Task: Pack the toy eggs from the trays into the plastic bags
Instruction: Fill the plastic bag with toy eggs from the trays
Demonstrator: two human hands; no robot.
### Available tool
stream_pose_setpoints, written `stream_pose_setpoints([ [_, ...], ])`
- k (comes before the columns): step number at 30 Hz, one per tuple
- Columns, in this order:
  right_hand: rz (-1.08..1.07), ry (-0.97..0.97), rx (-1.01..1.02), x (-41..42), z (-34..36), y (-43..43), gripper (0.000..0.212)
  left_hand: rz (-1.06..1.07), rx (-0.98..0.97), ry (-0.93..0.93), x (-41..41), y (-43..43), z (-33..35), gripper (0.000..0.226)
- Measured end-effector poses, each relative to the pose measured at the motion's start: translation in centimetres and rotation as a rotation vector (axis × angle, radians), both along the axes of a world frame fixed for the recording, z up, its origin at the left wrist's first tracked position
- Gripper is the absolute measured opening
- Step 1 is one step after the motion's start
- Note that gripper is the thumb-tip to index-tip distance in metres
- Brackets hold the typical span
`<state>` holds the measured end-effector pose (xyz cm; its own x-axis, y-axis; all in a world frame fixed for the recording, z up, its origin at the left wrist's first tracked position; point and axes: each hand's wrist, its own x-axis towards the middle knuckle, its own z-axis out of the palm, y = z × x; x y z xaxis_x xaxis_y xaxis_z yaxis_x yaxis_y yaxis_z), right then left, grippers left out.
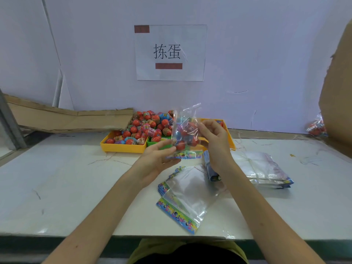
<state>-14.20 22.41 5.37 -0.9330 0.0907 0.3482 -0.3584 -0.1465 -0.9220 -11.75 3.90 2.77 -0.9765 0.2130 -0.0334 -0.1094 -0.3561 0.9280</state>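
A clear plastic bag (185,134) holding several red and blue toy eggs is upright in the air above the table, its printed strip at the bottom. My left hand (158,158) lies palm up under the bag's lower left corner, fingers straight. My right hand (213,140) grips the bag's right side with curled fingers. Behind the bag, a yellow tray (122,147) and a green tray (152,143) hold heaps of toy eggs (146,126). A second yellow tray (229,138) shows behind my right hand.
Empty flat bags (182,199) lie fanned on the white table in front of me. A tied bundle of bags (264,170) sits to the right. A filled bag (316,127) lies far right by a cardboard box (337,92). Flattened cardboard (66,119) leans at the back left.
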Motion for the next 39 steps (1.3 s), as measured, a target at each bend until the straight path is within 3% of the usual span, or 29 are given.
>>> stream_pose_setpoints([
  [4,0.081,-0.048,-0.063,-0.2,0.1,0.1,0.01,0.1,-0.071,0.091,-0.3,-0.4,-0.2,0.041],
  [8,0.192,-0.161,-0.105,-0.2,0.3,0.0,0.062,0.083,-0.18,0.197,0.0,-0.1,-0.4,0.036],
  [10,0.249,-0.19,-0.127,0.0,0.5,0.0,0.07,0.082,-0.227,0.231,0.2,0.2,-0.3,0.035],
  [15,0.222,-0.174,-0.284,0.2,0.9,0.7,0.037,0.098,-0.249,0.226,0.3,0.4,-0.3,0.035],
  [18,0.142,-0.2,-0.285,0.2,0.8,1.0,0.039,0.115,-0.22,0.186,0.2,0.3,-0.4,0.031],
  [21,0.067,-0.18,-0.3,0.1,0.8,1.3,0.008,0.122,-0.2,0.167,0.1,0.3,-0.6,0.03],
  [28,-0.073,-0.13,-0.29,-0.3,0.8,1.7,0.029,0.087,-0.141,0.117,0.1,0.4,-0.5,0.029],
  [39,-0.068,-0.176,-0.181,-0.1,1.0,1.9,0.013,-0.023,-0.282,0.115,0.4,0.5,-0.5,0.034],
])
